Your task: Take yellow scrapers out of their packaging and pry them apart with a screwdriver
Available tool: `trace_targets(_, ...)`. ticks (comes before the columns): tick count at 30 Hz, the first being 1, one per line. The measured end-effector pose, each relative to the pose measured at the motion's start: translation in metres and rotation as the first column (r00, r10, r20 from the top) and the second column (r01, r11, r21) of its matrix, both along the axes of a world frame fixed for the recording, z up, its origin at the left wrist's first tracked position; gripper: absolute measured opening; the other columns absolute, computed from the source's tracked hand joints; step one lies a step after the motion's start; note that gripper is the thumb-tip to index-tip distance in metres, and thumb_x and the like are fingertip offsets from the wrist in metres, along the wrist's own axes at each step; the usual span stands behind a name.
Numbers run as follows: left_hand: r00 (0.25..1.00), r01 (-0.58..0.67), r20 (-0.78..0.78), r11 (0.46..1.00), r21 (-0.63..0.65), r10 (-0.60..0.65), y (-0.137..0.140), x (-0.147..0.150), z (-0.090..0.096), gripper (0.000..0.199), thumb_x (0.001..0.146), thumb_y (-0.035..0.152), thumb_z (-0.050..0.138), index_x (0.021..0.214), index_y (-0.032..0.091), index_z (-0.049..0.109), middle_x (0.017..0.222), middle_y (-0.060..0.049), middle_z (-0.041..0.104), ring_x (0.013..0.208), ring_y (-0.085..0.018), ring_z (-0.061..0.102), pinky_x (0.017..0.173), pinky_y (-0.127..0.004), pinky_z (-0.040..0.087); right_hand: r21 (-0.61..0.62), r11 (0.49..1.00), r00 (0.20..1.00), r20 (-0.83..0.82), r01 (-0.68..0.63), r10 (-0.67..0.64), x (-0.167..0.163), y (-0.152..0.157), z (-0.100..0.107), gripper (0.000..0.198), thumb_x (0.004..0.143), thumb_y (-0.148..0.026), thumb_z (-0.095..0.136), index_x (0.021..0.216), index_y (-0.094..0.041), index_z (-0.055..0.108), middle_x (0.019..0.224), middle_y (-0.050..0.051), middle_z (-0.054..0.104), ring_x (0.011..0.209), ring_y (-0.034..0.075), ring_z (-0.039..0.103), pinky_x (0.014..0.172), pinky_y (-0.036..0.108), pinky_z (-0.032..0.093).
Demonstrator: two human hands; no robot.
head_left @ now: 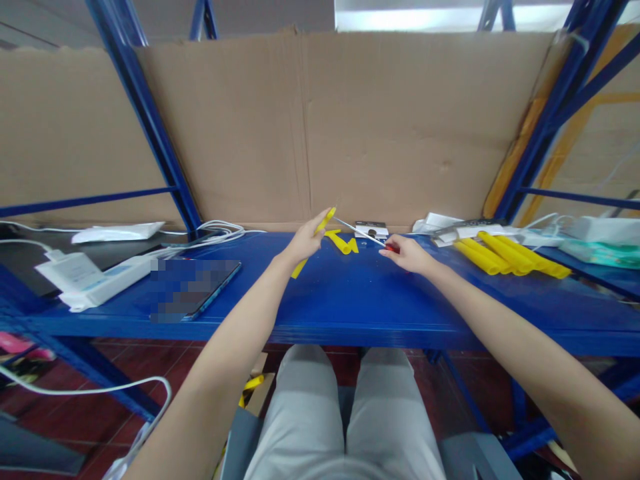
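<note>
My left hand is closed around a thin yellow tube, whose upper end shows above the fingers and whose lower end pokes out below the palm. My right hand grips the red handle of a tool that looks like a screwdriver. Its long, thin metal shaft slants up and left, with the tip close to the top of the held yellow tube; whether they touch I cannot tell. Between the hands, short yellow pieces lie on the blue table.
Several yellow tubes lie at the right. A phone and a white power strip with cables are on the left. Behind stands a cardboard panel between blue posts. A small black-and-white packet lies near the panel.
</note>
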State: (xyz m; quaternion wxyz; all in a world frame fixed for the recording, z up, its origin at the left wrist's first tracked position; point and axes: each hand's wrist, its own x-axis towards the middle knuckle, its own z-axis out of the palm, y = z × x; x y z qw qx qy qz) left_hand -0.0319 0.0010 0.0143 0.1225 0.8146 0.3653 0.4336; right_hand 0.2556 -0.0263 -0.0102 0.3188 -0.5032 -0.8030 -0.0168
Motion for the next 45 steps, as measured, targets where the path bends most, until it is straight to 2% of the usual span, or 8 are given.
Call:
trace_targets(9, 0.999, 0.046, 0.028, 0.999, -0.020, -0.045, -0.001, 0.001, 0.001, 0.056, 0.089, 0.015, 0.044, 0.145, 0.017, 0.038, 0.138, -0.013, 0.053, 0.122, -0.025, 0.053, 0.102, -0.043, 0.042, -0.057, 0.998, 0.999, -0.042, 0.019, -0.021, -0.001, -0.002, -0.001, 0.017, 0.084, -0.035, 0.056, 0.089, -0.020, 0.054, 0.082, 0.007, 0.068, 0.072, 0.020, 0.062, 0.065, 0.029, 0.045)
trace_targets(13, 0.999, 0.013, 0.039, 0.998, -0.057, -0.011, -0.003, 0.002, 0.002, 0.058, 0.088, 0.012, 0.043, 0.145, 0.019, 0.037, 0.137, -0.012, 0.053, 0.117, -0.023, 0.056, 0.099, -0.041, 0.045, -0.075, 0.997, 1.000, 0.022, -0.010, 0.011, -0.004, -0.008, 0.005, 0.018, 0.089, -0.034, 0.047, 0.082, -0.019, 0.054, 0.083, 0.009, 0.067, 0.074, 0.020, 0.061, 0.067, 0.029, 0.044)
trace_targets(17, 0.999, -0.008, 0.051, 0.995, -0.097, 0.013, -0.006, 0.003, 0.004, 0.059, 0.087, 0.011, 0.044, 0.145, 0.019, 0.037, 0.138, -0.013, 0.052, 0.108, -0.020, 0.060, 0.094, -0.037, 0.048, -0.045, 0.999, 1.000, 0.007, 0.023, -0.023, -0.002, -0.005, 0.004, 0.018, 0.083, -0.037, 0.054, 0.076, -0.021, 0.049, 0.075, 0.006, 0.064, 0.067, 0.019, 0.058, 0.062, 0.028, 0.042)
trace_targets(22, 0.999, -0.030, 0.038, 0.984, -0.177, 0.037, -0.014, 0.005, 0.007, 0.059, 0.089, 0.014, 0.045, 0.146, 0.023, 0.036, 0.129, -0.012, 0.059, 0.080, -0.014, 0.064, 0.074, -0.026, 0.052, -0.047, 0.999, 0.996, -0.081, 0.028, -0.032, 0.001, 0.000, -0.002, 0.023, 0.077, -0.037, 0.062, 0.079, -0.022, 0.044, 0.074, 0.003, 0.063, 0.066, 0.017, 0.057, 0.059, 0.027, 0.040)
trace_targets(28, 0.997, -0.073, -0.012, 0.939, -0.337, 0.073, -0.020, 0.007, 0.007, 0.060, 0.091, 0.015, 0.045, 0.149, 0.023, 0.031, 0.093, -0.007, 0.067, 0.048, -0.006, 0.049, 0.046, -0.016, 0.038, -0.111, 0.993, 0.997, -0.052, 0.048, -0.054, 0.002, -0.001, -0.003, 0.027, 0.073, -0.033, 0.065, 0.075, -0.023, 0.040, 0.071, 0.002, 0.061, 0.063, 0.016, 0.055, 0.058, 0.027, 0.039)
trace_targets(30, 0.996, -0.088, -0.040, 0.920, -0.381, 0.078, -0.018, 0.006, 0.005, 0.061, 0.091, 0.017, 0.047, 0.150, 0.023, 0.029, 0.088, -0.006, 0.066, 0.046, -0.006, 0.048, 0.043, -0.015, 0.036, -0.130, 0.989, 0.997, -0.017, 0.068, -0.071, 0.002, -0.002, -0.002, 0.028, 0.072, -0.033, 0.066, 0.074, -0.024, 0.040, 0.070, 0.001, 0.060, 0.062, 0.016, 0.055, 0.057, 0.026, 0.039)
trace_targets(36, 0.998, -0.051, -0.061, 0.891, -0.452, 0.026, -0.013, 0.004, 0.001, 0.062, 0.091, 0.017, 0.046, 0.149, 0.025, 0.028, 0.115, -0.012, 0.062, 0.055, -0.007, 0.056, 0.042, -0.016, 0.037, -0.172, 0.981, 0.995, 0.033, 0.094, -0.090, 0.002, -0.005, 0.001, 0.027, 0.073, -0.031, 0.065, 0.073, -0.024, 0.039, 0.067, -0.001, 0.058, 0.058, 0.015, 0.053, 0.055, 0.026, 0.038)
trace_targets(45, 0.988, -0.126, -0.140, 0.838, -0.530, 0.060, -0.028, 0.009, 0.011, 0.062, 0.091, 0.017, 0.045, 0.150, 0.024, 0.026, 0.095, -0.009, 0.066, 0.052, -0.010, 0.056, 0.043, -0.019, 0.044, -0.174, 0.979, 0.992, 0.091, 0.104, -0.089, 0.003, -0.007, 0.001, 0.029, 0.073, -0.029, 0.066, 0.071, -0.024, 0.037, 0.064, -0.002, 0.054, 0.057, 0.014, 0.051, 0.055, 0.025, 0.036)
